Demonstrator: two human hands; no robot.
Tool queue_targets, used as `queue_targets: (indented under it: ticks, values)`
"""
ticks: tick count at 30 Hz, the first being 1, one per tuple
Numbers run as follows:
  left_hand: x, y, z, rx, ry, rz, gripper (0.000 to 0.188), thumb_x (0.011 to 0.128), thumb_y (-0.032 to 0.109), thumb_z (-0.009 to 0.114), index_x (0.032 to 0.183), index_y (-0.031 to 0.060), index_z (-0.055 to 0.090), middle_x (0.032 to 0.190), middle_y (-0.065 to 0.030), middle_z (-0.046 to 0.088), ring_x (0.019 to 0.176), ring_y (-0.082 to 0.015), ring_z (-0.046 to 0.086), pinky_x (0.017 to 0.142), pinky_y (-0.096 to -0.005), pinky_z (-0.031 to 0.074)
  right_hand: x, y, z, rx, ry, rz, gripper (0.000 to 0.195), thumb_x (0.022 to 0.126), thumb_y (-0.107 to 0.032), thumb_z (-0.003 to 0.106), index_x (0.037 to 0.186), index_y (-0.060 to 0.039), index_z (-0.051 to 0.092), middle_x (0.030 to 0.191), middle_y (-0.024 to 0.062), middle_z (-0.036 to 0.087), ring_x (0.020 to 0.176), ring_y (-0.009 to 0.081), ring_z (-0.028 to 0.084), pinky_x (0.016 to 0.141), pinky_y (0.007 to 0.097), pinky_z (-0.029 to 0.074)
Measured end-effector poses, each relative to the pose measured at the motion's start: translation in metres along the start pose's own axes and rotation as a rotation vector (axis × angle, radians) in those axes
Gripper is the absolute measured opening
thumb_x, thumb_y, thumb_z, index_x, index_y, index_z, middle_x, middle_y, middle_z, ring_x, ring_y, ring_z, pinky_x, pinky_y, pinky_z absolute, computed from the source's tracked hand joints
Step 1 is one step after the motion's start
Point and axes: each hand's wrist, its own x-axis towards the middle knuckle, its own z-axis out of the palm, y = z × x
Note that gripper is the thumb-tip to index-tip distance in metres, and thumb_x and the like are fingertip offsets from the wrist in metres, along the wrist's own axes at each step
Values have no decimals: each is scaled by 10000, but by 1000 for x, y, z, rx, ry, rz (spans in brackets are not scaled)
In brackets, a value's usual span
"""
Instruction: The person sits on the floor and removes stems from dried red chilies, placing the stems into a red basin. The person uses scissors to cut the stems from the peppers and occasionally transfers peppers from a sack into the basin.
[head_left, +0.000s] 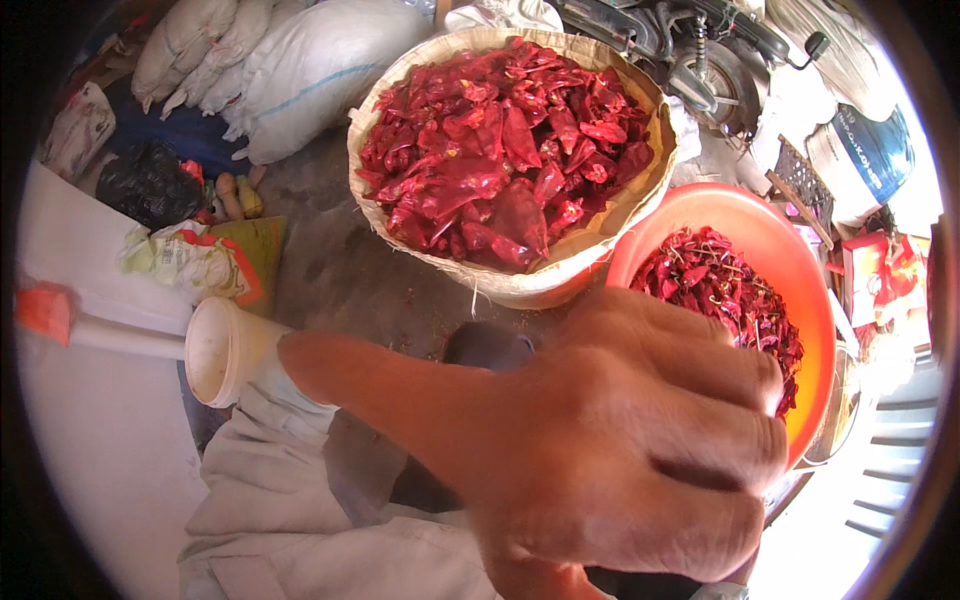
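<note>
My right hand (585, 420) fills much of the middle, close to the camera. Its back faces me, the thumb stretches far left and the fingers curl to the right. Nothing shows in it, though the palm is hidden. Beyond the hand stands a round woven basket (360, 176), lined with yellowish material and heaped with dried red chillies (495, 150). To the right, an orange-red plastic basin (814, 330) holds smaller dried chillies (712, 277) with stalks; the hand covers part of it. My left hand is out of view.
A white plastic tub (214, 352) lies beside my trouser leg (255, 465). White sacks (315, 75), a black plastic bag (150, 184) and a crumpled wrapper (187, 262) sit at the left. A motorcycle (705, 82) stands at the back right, near a blue-and-white sack (862, 161).
</note>
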Motion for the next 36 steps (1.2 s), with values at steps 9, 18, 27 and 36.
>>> queue_targets:
  ticks: [9,18,27,36]
  values:
    - [-38,-54,-104,346,-19,-563,186,924,216,737,974,42,781,892,-85,759,825,-133,691,702,-296,531,-4,-7,-4,38,-35,19,348,888,-213,819,1111,36,722,785,5,649,719,68,578,640,276,475]
    - [-67,-207,-286,997,-79,-730,229,949,228,707,1092,64,778,1043,-112,776,966,-250,735,894,-360,549,-4,-9,-3,-21,-3,31,352,851,-183,824,1113,31,728,731,20,663,663,82,595,614,271,474]
    - [-88,-267,-303,1144,-409,-776,208,932,150,676,1101,79,775,1103,-172,744,1031,-349,715,919,-437,551,-1,-13,2,16,-20,47,336,859,-160,807,1114,42,726,735,19,662,665,82,588,606,266,464]
    - [-100,-286,-317,1081,-557,-858,358,954,21,637,1311,41,652,1223,-194,691,1095,-305,704,969,-409,551,5,1,1,21,-71,92,321,858,-147,813,1111,28,722,774,-9,652,657,86,587,596,270,466]
